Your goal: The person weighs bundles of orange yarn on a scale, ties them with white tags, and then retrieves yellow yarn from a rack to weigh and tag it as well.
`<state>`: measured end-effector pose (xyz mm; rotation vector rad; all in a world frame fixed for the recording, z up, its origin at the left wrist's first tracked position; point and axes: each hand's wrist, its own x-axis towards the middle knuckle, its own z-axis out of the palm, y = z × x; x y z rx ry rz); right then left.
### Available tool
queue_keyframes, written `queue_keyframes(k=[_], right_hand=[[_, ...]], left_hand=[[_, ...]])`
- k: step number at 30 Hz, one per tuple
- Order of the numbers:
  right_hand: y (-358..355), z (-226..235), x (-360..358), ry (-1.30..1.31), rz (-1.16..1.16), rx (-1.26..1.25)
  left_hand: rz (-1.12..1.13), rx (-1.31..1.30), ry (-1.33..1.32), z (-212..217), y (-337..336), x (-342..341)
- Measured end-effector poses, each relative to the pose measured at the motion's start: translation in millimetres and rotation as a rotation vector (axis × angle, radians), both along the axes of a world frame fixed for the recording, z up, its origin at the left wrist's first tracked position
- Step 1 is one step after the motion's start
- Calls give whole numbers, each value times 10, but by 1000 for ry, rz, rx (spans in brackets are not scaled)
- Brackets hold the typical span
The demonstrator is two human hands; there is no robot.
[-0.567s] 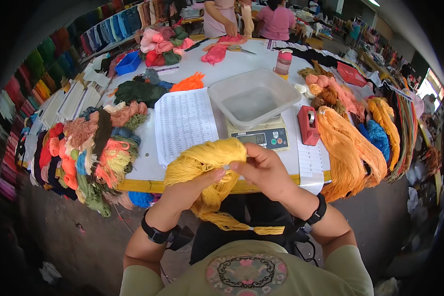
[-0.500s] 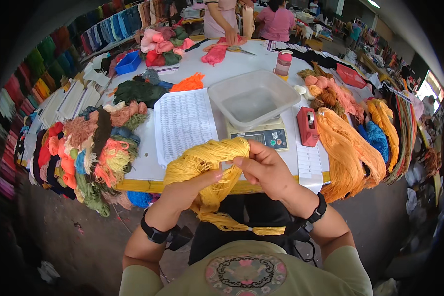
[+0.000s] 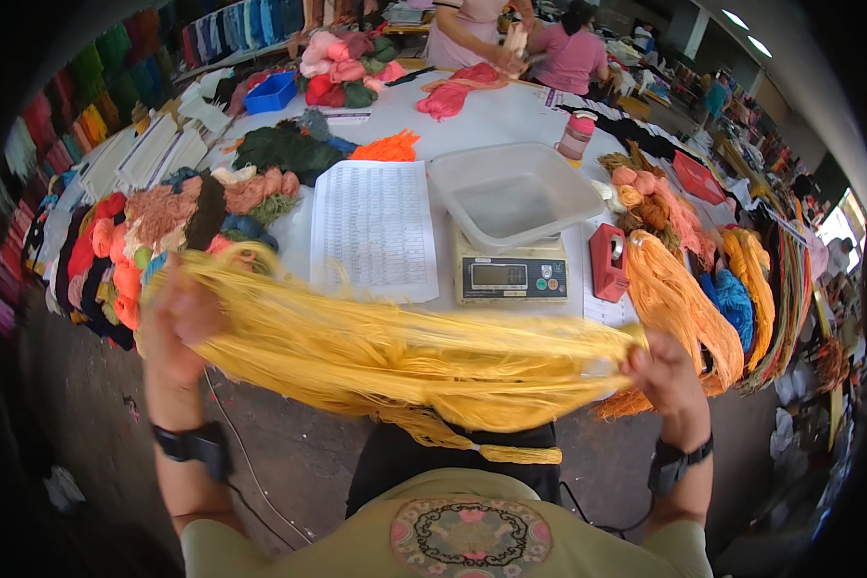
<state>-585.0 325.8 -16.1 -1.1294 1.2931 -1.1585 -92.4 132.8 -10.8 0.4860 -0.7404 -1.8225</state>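
A large yellow skein of yarn [image 3: 405, 361] is stretched wide between my two hands, above the table's near edge. My left hand [image 3: 178, 313] is closed on its left end, though motion smears the fingers. At the right end, the fingers of my right hand [image 3: 660, 371] grip the looped strands. A tied yellow tail [image 3: 520, 454] dangles below the middle, over my lap. Just beyond the yarn stands a digital scale [image 3: 512, 275] with a clear plastic tub [image 3: 515, 193] on top. Left of it lies a printed sheet [image 3: 374, 231].
A red tape dispenser [image 3: 609, 262] and orange yarn [image 3: 679, 289] lie to the right. Mixed yarn [image 3: 178, 217] is heaped on the left. Farther back are a blue tray [image 3: 271, 92], a pink-lidded bottle [image 3: 576, 135] and a person in pink [image 3: 458, 34] across the table.
My hands have moved far apart, pulling the gathered yellow skein out into a long horizontal span. Across the table, the person's hands have lifted from the pink yarn.
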Motion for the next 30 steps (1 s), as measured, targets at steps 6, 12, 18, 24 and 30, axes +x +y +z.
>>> queue_keyframes(k=[6, 12, 18, 24, 30], right_hand=[[749, -379, -622, 386, -444, 316], [1418, -777, -1563, 583, -838, 506], [1829, -1412, -2392, 1146, -900, 409], [1160, -88, -932, 354, -371, 259], [-74, 1275, -592, 345, -420, -603]], left_hand=[[327, 40, -316, 88, -233, 991], [740, 130, -468, -535, -762, 2960], [1289, 236, -1070, -1074, -696, 4237], [520, 313, -1068, -1278, -539, 2451], [376, -194, -1301, -1243, -14, 982]])
